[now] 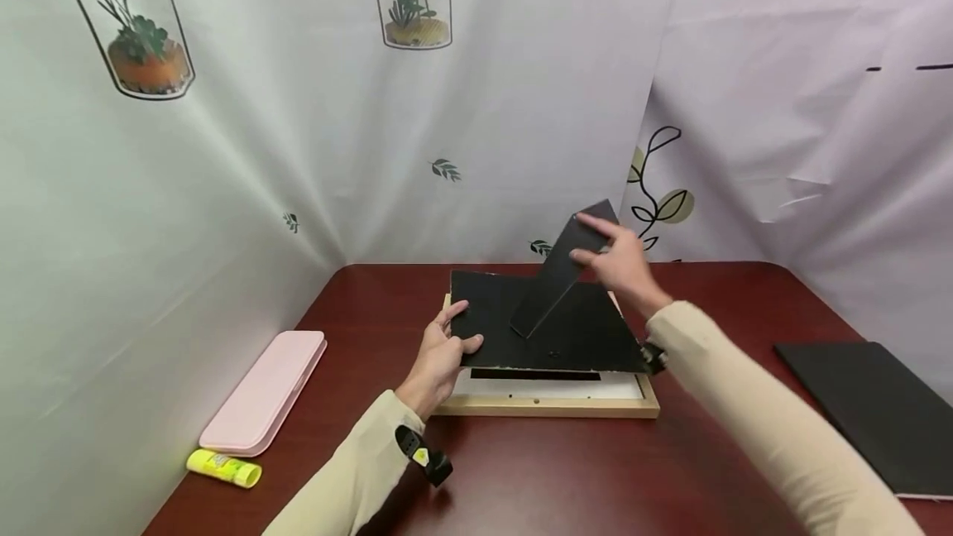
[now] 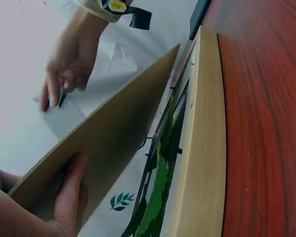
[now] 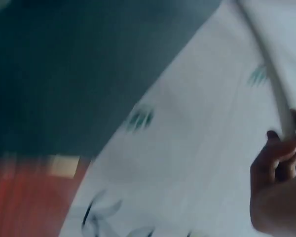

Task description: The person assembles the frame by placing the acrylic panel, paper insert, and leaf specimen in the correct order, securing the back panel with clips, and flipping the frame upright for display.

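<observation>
A black backing board [image 1: 588, 329] tilts over a light wooden picture frame [image 1: 536, 408] on the dark red table. My left hand [image 1: 438, 350] grips the board's left edge. In the left wrist view, the thumb presses against its brown side [image 2: 118, 123]. From the board's black face a flat stand leg [image 1: 558, 271] sticks up, swung outward. My right hand [image 1: 621, 263] pinches this leg near its upper end. The right wrist view, though blurred, has those fingers [image 3: 274, 160] on a thin edge. Green leaf shapes [image 2: 158, 197] show within the frame in the left wrist view.
At the left lie a pink case [image 1: 264, 391] and a yellow glue stick [image 1: 223, 467]. A flat black board or folder [image 1: 871, 404] lies at the right edge of the table. White curtains [image 1: 298, 106] with plant prints hang behind the table.
</observation>
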{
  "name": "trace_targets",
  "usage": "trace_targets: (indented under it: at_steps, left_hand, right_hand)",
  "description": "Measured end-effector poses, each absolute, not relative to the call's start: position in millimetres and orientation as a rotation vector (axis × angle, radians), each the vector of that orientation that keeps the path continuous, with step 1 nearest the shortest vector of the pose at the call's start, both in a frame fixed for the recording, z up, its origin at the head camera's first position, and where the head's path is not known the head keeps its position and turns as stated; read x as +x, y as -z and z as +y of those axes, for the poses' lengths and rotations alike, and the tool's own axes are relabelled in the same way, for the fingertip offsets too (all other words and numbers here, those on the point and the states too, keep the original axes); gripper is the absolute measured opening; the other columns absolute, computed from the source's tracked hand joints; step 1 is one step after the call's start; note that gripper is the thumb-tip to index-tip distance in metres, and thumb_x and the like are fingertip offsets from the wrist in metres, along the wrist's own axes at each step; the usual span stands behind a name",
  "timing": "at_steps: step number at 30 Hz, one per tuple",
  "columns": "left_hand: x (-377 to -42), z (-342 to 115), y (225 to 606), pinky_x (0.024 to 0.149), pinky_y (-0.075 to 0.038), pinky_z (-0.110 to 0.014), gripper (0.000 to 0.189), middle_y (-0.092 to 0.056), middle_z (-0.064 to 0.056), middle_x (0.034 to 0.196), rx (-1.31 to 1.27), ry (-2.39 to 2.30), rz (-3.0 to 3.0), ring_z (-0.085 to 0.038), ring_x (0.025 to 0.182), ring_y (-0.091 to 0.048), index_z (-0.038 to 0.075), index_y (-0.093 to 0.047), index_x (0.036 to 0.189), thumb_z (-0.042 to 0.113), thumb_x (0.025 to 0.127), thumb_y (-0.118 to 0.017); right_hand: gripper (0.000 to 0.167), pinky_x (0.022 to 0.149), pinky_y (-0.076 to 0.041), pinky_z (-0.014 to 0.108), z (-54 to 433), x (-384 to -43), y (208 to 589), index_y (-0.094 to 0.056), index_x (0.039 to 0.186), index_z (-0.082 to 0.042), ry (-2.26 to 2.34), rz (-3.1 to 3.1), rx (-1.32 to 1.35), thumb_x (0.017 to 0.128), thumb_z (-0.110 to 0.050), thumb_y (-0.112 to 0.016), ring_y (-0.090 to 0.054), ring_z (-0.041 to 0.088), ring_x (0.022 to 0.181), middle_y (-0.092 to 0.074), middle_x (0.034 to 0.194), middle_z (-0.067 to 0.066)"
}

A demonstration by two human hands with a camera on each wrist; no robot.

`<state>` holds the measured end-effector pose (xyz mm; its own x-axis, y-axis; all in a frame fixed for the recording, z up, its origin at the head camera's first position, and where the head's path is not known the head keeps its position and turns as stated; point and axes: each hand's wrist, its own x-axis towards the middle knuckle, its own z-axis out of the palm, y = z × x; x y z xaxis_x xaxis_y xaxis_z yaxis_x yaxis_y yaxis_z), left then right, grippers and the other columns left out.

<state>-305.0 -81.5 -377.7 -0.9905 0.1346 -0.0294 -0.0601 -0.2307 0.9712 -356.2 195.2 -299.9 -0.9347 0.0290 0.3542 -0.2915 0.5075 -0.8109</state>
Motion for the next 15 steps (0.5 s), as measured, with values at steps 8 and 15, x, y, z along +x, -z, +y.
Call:
trace_targets:
  at_steps: [8, 15]
  left_hand:
    - [-299, -97, 378, 0.084, -0.057, -0.022, 0.071, -0.033, -0.017, 0.160, 0.128, -2.418, 1.756, -0.031, 0.133, -0.056, 0.012, -0.032, 0.156, -0.016, 0.094, -0.051]
    - [-289, -109, 381, 0.080, -0.053, -0.018, 0.072, -0.026, -0.010, 0.164, 0.169, -2.424, 1.804, -0.015, 0.127, -0.053, 0.016, -0.035, 0.155, -0.015, 0.093, -0.054]
  right_hand:
    - [0.053, 0.075, -0.052, 0.028, 267, -367, 310, -0.053, 0.146, -0.010, -1.141, -2.722, 0.259, 0.096, -0.021, -0.068, -0.067, 0.021, 0.090, -0.063, 0.133, 0.027]
    - [0.051, 0.080, -0.051, 0.035, 274, -360, 322, -0.049, 0.149, -0.016, -1.104, -2.835, 0.425, 0.102, -0.032, -0.059, -0.063, 0.037, 0.112, -0.057, 0.142, 0.025]
